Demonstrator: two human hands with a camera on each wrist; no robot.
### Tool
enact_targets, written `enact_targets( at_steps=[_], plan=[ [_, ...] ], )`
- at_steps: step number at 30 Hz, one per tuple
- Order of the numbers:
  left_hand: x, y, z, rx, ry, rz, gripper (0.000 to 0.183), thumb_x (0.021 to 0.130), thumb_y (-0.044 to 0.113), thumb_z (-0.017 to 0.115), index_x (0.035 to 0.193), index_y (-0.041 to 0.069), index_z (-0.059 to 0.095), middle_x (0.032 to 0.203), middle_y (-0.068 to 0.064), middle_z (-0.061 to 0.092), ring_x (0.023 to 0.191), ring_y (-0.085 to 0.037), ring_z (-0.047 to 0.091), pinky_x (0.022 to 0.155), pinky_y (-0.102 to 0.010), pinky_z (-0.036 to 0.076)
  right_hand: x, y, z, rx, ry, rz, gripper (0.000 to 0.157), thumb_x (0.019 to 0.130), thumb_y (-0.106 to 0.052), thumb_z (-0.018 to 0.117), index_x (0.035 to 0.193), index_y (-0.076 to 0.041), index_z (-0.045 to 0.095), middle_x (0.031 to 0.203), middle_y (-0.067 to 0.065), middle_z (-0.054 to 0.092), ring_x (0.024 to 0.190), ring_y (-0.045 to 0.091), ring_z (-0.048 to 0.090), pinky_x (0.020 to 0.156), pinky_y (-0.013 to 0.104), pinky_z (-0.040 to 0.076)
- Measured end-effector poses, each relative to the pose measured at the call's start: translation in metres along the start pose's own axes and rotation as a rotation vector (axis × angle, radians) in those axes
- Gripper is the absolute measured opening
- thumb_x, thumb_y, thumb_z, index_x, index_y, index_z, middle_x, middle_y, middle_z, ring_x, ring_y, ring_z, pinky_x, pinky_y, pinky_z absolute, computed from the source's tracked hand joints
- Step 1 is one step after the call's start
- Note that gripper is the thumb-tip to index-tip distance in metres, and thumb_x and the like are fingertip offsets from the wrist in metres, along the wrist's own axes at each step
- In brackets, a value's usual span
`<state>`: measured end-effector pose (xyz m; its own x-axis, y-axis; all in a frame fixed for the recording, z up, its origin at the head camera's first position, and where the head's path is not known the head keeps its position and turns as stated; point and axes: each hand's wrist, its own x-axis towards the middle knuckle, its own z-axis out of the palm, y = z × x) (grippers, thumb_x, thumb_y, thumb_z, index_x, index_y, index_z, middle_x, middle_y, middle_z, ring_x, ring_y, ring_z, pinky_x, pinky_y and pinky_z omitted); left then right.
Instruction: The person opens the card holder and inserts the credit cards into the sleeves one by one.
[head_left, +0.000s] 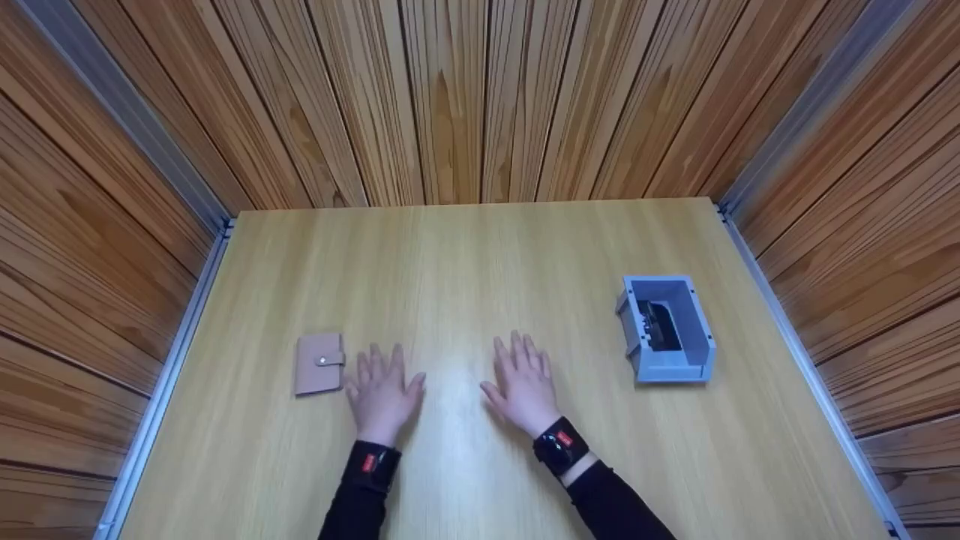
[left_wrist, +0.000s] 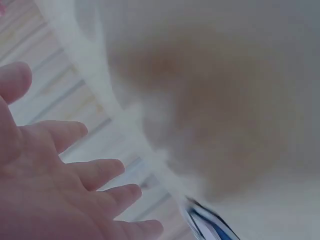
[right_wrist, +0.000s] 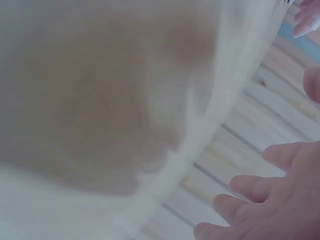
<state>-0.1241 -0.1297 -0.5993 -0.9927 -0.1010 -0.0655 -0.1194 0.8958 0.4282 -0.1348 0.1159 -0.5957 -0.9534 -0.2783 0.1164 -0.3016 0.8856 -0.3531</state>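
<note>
Tabletop passage is open between left hand and right hand, and forward to the rear wall. Pink case obstructs just left of the left hand; blue bin walls obstruct farther right.

Head view: bright, fairly even light. Pale glare on wood-grain tabletop, strongest between left hand and right hand; soft shadows along their inner edges. Plank wall crisp. Wrist views: dimmer, hazy, low contrast; tabletop smeared, blurred brownish dark patch; fingers clearer.
</note>
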Motion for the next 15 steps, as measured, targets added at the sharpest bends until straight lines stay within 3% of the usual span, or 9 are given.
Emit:
enact_targets(
  at_steps=[9, 15],
  plan=[
    [0.014, -0.044, -0.027, -0.042, 0.072, -0.057, 0.07, 0.099, 0.039, 0.053, 0.152, -0.001, 0.028, 0.154, -0.035, 0.018, 0.141, -0.053, 0.013, 0.112, -0.065, 0.004, 0.013, -0.039, 0.012, 0.036, -0.008, -0.119, 0.073, 0.095, -0.044, 0.061, 0.148, 0.001, 0.038, 0.148, 0.022, 0.042, 0.137, 0.037, 0.037, 0.113, 0.054, 0.024],
    [0.022, -0.065, -0.042, -0.077, 0.112, -0.129, 0.066, 0.099, 0.03, 0.053, 0.148, -0.008, 0.031, 0.149, -0.039, 0.024, 0.139, -0.054, 0.019, 0.112, -0.065, 0.008, 0.022, -0.054, 0.019, 0.04, -0.001, -0.148, 0.067, 0.095, -0.041, 0.06, 0.144, 0.002, 0.044, 0.139, 0.018, 0.053, 0.129, 0.032, 0.048, 0.112, 0.044, 0.03]
  ],
)
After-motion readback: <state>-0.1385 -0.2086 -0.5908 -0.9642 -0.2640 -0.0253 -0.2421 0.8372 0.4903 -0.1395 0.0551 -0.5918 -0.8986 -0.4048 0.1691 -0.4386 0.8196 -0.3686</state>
